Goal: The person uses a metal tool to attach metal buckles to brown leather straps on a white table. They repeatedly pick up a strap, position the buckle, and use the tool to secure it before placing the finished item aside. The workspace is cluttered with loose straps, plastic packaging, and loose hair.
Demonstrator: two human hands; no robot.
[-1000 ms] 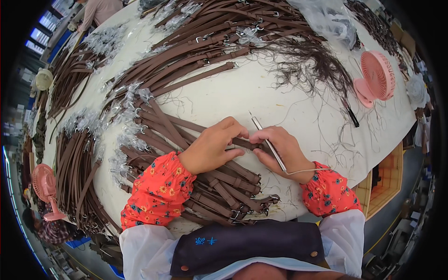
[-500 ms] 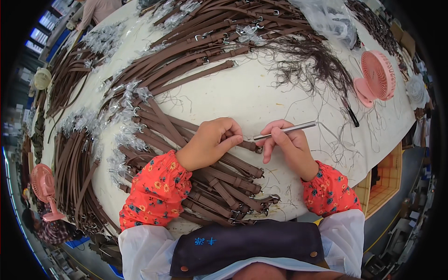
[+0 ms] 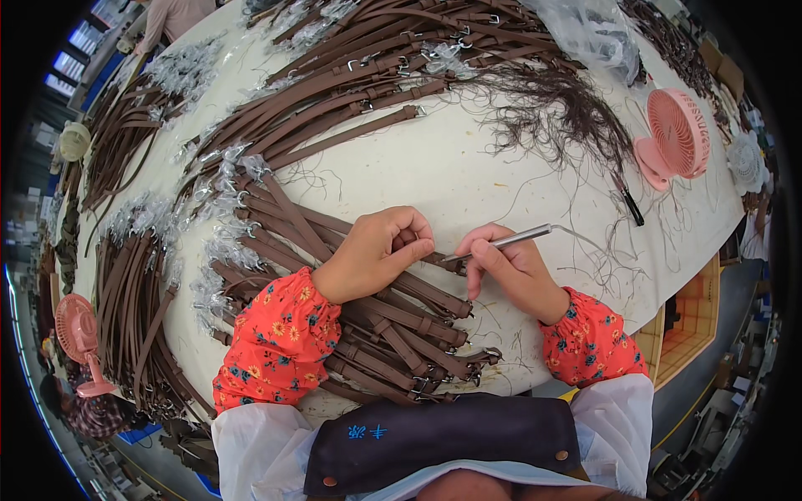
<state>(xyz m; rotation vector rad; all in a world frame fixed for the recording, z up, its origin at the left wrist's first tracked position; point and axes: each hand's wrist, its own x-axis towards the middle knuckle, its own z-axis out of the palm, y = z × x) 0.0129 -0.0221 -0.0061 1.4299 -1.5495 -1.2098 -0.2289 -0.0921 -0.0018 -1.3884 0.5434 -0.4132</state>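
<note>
My left hand (image 3: 378, 253) is closed on a brown leather strap (image 3: 434, 292) that lies across a pile of like straps at the table's near edge. My right hand (image 3: 508, 267) grips a thin metal tool (image 3: 511, 240) like a pen, its tip pointed left at the strap end just beside my left fingers. A fine thread trails from the tool's outer end. Both forearms wear red flowered sleeves.
A pale table (image 3: 451, 175) carries several fans of brown straps (image 3: 359, 92) with clear plastic wraps, and a heap of dark thread trimmings (image 3: 551, 108). A pink desk fan (image 3: 672, 138) stands at right, another pink fan (image 3: 79, 334) at left. A black pen (image 3: 631, 204) lies nearby.
My right hand turned the metal tool from pointing away across the table to lying level, tip toward my left hand. My left hand has stayed on the strap.
</note>
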